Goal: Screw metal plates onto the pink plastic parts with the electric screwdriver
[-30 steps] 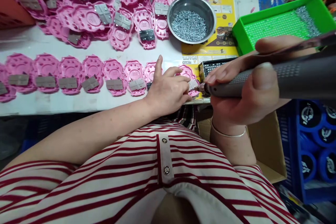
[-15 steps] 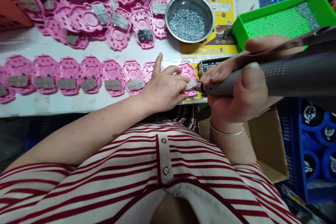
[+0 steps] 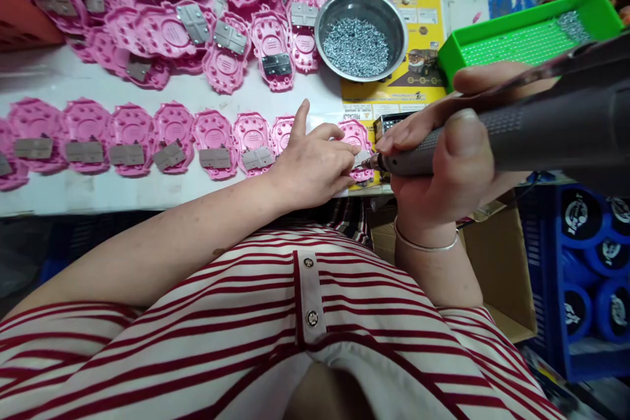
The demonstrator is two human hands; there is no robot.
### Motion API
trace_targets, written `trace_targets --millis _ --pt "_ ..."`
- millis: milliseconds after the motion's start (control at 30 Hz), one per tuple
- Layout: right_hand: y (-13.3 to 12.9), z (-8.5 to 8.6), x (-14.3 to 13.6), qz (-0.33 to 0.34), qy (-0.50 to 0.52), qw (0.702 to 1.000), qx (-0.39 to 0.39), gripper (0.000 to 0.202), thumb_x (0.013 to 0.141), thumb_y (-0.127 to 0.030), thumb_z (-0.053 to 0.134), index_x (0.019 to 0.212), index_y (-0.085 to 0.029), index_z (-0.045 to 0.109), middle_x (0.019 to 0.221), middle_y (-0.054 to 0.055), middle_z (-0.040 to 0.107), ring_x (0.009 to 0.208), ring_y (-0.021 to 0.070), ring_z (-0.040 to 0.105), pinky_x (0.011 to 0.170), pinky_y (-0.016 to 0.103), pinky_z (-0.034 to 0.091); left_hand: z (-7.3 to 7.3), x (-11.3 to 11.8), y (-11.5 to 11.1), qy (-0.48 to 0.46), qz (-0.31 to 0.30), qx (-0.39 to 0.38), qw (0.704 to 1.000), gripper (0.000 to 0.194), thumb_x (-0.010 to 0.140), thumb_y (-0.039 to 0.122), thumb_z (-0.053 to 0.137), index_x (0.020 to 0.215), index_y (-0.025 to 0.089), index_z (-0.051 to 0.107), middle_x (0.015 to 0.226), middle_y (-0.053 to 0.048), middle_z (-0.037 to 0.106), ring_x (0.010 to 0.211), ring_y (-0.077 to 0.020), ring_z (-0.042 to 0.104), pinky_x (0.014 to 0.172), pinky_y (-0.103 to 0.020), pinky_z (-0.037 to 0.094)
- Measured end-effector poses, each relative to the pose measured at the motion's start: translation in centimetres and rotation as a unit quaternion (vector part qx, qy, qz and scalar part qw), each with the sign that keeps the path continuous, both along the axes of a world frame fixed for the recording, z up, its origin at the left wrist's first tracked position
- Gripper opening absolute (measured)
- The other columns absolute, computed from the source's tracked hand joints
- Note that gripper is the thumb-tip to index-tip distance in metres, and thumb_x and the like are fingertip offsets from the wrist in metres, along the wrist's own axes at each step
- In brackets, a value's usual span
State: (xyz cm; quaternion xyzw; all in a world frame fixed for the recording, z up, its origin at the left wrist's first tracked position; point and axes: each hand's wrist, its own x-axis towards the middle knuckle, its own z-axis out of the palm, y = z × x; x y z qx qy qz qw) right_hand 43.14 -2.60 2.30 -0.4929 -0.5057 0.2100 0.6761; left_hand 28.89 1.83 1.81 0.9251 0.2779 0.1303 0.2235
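Observation:
My right hand (image 3: 443, 164) is wrapped round a dark grey electric screwdriver (image 3: 516, 134), its thumb along the body. The screwdriver lies tilted, its bit pointing left at a grey metal plate on a pink plastic casing (image 3: 353, 134). My left hand (image 3: 315, 167) bears on that casing, fingertips gathered by the bit and one outer finger raised. Whatever sits at the bit's tip is hidden by the fingers. Left of the hand, a row of similar pink casings (image 3: 214, 131) lies along the table edge, each with a loose-looking grey plate (image 3: 170, 156).
Behind the hands stands a steel bowl (image 3: 403, 33) of small screws (image 3: 357, 46). A green tray (image 3: 450, 56) holds more screws at the right. Pink casings (image 3: 224, 69) are heaped at the back left. A cardboard box (image 3: 502, 275) and blue crate (image 3: 546, 262) sit below the table.
The view has shifted slightly. The screwdriver's rear end sits a little lower in the picture; both hands keep their places at the same casing.

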Motion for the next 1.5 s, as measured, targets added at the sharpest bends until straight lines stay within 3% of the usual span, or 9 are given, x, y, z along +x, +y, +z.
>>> trace_targets --millis 100,167,333,567,800,1033,1300,1400,1500 --pt "0.9 0.6 -0.4 -0.074 0.019 0.989 0.127 0.042 0.079 -0.064 0.066 0.106 -0.035 0.053 0.065 -0.005 0.034 0.047 0.0095 0.045 0.048 0.028 0.053 -0.1 0.0 0.1 0.0 0.001 -0.004 1.0 0.009 0.083 0.025 0.068 0.076 0.025 0.073 0.085 0.001 0.073 0.118 -0.0297 0.06 0.12 -0.075 0.003" --pt "1.2 0.8 -0.4 -0.075 0.012 0.987 0.14 0.04 0.078 -0.065 0.066 0.102 -0.034 0.055 0.068 -0.005 0.039 0.045 0.0073 0.042 0.046 0.028 0.052 -0.1 0.0 0.1 -0.004 0.002 -0.004 1.0 0.01 0.084 0.026 0.068 0.075 0.026 0.073 0.085 0.002 0.073 0.117 -0.0293 0.06 0.121 -0.075 0.003" --pt "0.9 1.0 -0.4 -0.076 0.001 0.991 0.11 0.036 0.079 -0.062 0.066 0.101 -0.034 0.056 0.091 -0.004 0.056 0.049 0.0065 0.045 0.049 0.031 0.056 0.0 0.0 0.1 -0.005 0.001 -0.004 1.0 0.01 0.083 0.025 0.068 0.075 0.026 0.073 0.085 0.002 0.073 0.117 -0.0292 0.061 0.121 -0.075 0.005" --pt "1.3 1.1 -0.5 -0.077 0.046 0.985 0.151 0.036 0.077 -0.055 0.071 0.1 -0.029 0.06 0.058 -0.008 0.039 0.04 0.0082 0.043 0.037 0.026 0.049 0.1 0.0 0.1 -0.004 -0.008 -0.014 1.0 0.011 0.084 0.024 0.066 0.078 0.026 0.075 0.089 0.001 0.074 0.118 -0.0293 0.06 0.12 -0.075 0.0" --pt "1.3 1.6 -0.9 -0.065 0.055 0.981 0.176 0.032 0.08 -0.053 0.071 0.098 -0.029 0.061 0.057 -0.009 0.039 0.038 0.0057 0.042 0.035 0.021 0.044 0.1 0.0 0.1 0.005 -0.002 -0.008 1.0 0.01 0.083 0.023 0.068 0.075 0.025 0.074 0.089 0.0 0.074 0.117 -0.0301 0.06 0.119 -0.077 0.004" --pt "1.5 1.1 -0.9 -0.083 0.043 0.988 0.126 0.047 0.074 -0.068 0.067 0.099 -0.032 0.051 0.065 -0.007 0.052 0.036 0.0075 0.037 0.034 0.027 0.039 -0.1 0.0 0.1 -0.005 0.005 -0.004 1.0 0.01 0.082 0.023 0.069 0.074 0.026 0.074 0.084 0.002 0.074 0.116 -0.0282 0.061 0.12 -0.075 0.006" --pt "1.4 1.3 -0.7 -0.078 0.012 0.983 0.168 0.033 0.084 -0.055 0.065 0.1 -0.027 0.06 0.065 -0.007 0.05 0.037 0.0047 0.04 0.034 0.023 0.04 -0.1 0.0 0.1 -0.004 0.003 -0.009 1.0 0.008 0.082 0.022 0.071 0.076 0.026 0.075 0.095 0.001 0.075 0.117 -0.0294 0.061 0.119 -0.076 0.003" --pt "1.7 1.1 -0.6 -0.089 0.032 0.979 0.181 0.033 0.083 -0.054 0.067 0.099 -0.026 0.06 0.075 -0.005 0.051 0.042 0.0038 0.044 0.036 0.022 0.041 -0.1 0.0 0.1 -0.004 0.004 -0.011 1.0 0.008 0.082 0.023 0.071 0.076 0.026 0.075 0.097 0.002 0.076 0.118 -0.0292 0.06 0.12 -0.075 0.004" --pt "2.1 0.8 -0.6 -0.096 0.045 0.975 0.196 0.039 0.078 -0.059 0.07 0.099 -0.029 0.058 0.066 -0.007 0.042 0.041 0.004 0.041 0.034 0.021 0.042 0.0 0.0 0.1 -0.004 0.004 -0.014 1.0 0.01 0.083 0.023 0.07 0.075 0.026 0.073 0.097 0.003 0.076 0.118 -0.0287 0.06 0.121 -0.074 0.005"
